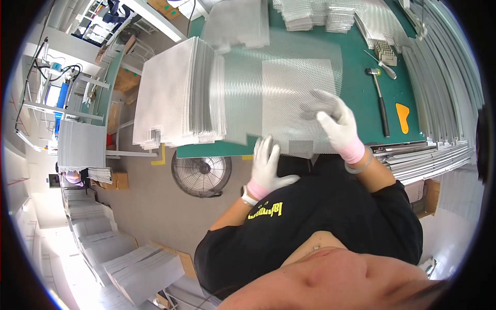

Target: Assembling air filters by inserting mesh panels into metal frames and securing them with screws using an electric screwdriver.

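Note:
A pale metal mesh sheet lies over the green table in front of me, with a wider see-through mesh sheet overlapping it. My right hand, in a white glove with a pink cuff, is at the sheet's right side. Its thumb shows white on the near face, while the fingers look greyed through the mesh, so the sheet seems to be between them. My left hand, gloved alike, has its fingers stretched out at the sheet's near left corner. The thumb points away, and nothing is gripped in this hand.
A thick stack of mesh sheets stands at the table's left, its edge overhanging. More mesh pieces lie at the back. To the right are a hammer, a screwdriver and an orange scraper. A floor fan stands below.

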{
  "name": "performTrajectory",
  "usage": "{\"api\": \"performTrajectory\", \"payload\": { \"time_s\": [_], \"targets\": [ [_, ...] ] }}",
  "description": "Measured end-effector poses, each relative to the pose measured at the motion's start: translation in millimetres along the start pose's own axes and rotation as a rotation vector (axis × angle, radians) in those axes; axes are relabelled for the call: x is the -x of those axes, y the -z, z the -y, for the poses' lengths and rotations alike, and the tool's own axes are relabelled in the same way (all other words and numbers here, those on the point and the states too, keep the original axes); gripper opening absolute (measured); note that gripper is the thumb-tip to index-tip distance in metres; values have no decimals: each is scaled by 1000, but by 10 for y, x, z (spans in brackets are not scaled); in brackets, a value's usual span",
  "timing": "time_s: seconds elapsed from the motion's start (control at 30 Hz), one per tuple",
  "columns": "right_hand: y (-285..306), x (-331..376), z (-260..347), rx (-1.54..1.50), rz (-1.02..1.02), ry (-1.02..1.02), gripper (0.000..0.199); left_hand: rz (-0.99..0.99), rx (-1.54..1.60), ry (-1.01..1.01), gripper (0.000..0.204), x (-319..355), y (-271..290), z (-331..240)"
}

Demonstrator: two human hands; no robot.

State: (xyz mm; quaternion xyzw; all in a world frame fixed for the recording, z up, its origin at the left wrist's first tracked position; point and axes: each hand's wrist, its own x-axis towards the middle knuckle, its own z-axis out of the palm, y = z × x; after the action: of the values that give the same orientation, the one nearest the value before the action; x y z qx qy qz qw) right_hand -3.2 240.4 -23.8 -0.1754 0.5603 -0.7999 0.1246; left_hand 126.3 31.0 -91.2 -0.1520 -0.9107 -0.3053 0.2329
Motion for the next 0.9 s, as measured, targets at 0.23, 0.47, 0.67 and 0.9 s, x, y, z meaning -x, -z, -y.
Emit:
{"api": "performTrajectory", "payload": {
  "time_s": [0.23,0.47,0.67,0.9],
  "targets": [
    [579,234,-35,122,-93,-76,43,-395,-177,11,62,-31,617,-70],
    [562,221,-257,543,-316,-179,59,64,409,666,68,-499,203,369],
    [714,42,-521,1028,-368,-32,71,117,224,667,66,-524,-36,539],
    [749,-2,-827,1286,-318,-26,64,110,47,603,66,-459,-208,702]
  ]
}}
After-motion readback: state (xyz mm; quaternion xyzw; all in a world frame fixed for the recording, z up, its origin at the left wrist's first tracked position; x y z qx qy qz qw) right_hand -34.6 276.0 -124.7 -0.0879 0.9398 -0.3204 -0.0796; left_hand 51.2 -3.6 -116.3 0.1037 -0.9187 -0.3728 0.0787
